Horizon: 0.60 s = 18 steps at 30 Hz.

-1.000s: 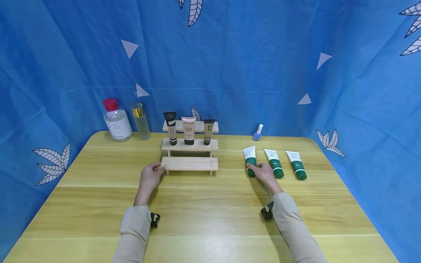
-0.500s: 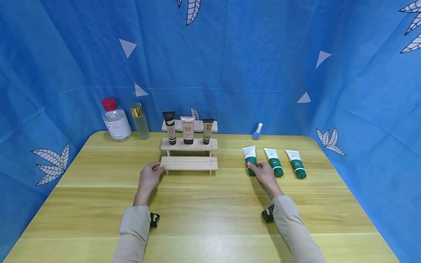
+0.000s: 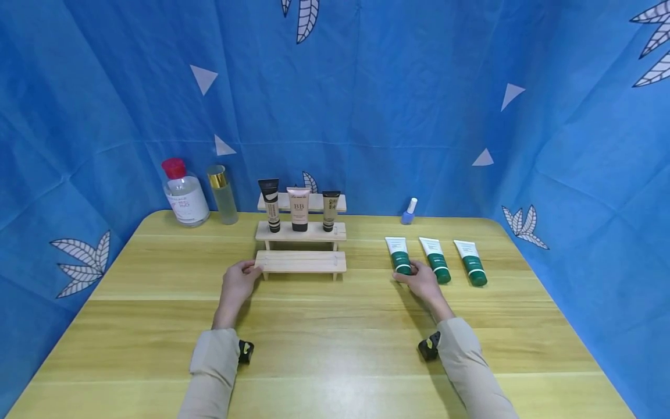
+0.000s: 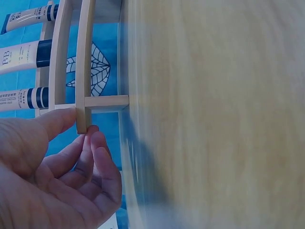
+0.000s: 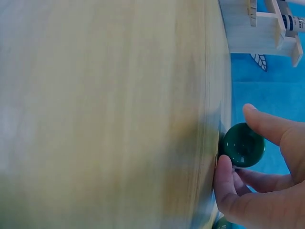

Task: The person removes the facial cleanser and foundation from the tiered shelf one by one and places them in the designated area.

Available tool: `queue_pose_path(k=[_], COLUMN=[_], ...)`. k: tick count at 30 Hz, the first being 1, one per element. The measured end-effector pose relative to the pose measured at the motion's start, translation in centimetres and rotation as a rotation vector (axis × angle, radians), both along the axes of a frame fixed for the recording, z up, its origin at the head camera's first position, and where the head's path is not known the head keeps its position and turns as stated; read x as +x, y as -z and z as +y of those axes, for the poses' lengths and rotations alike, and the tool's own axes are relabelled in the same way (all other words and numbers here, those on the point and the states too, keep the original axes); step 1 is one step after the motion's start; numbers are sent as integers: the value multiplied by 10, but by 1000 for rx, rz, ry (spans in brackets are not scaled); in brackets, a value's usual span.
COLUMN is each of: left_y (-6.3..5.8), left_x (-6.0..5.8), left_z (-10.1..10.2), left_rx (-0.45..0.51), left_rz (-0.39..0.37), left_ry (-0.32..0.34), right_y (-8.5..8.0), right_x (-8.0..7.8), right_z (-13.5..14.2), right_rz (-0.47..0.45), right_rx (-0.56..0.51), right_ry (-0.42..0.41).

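Observation:
My left hand is at the left end of the front tier of a wooden step rack. The left wrist view shows its thumb and fingers pinching that plank end. On the middle tier stand three cosmetic tubes: a black-capped one, a pink BB cream tube and a small dark-topped one. My right hand has its thumb and fingers around the green cap of the leftmost green-and-white tube. Beside it lie a second such tube and a third.
At the back left stand a red-capped clear bottle and a gold-capped bottle. A nail polish bottle stands at the back right. A blue curtain hangs behind the wooden table.
My right thumb has slid down from the leftmost tube's green body to its cap end. My left hand holds its place on the rack.

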<state>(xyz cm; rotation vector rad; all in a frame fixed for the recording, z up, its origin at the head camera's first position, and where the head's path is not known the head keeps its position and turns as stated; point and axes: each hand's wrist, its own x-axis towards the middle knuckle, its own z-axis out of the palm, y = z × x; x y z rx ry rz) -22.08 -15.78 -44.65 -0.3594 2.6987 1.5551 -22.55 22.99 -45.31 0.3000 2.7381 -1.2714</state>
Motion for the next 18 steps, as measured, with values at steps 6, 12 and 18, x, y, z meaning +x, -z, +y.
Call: queue_pose_path(k=[6, 12, 18], left_y=[1, 1, 1], left_x=[0, 0, -1], left_z=[-1, -2, -1], left_rx=[7, 12, 9], left_rz=[-1, -3, 3], left_ry=[5, 8, 6], right_y=[0, -1, -1], right_x=[-1, 0, 0], right_z=[-1, -1, -1], right_rz=[-3, -29, 5], right_rx=[0, -16, -25], right_ry=[-13, 0, 21])
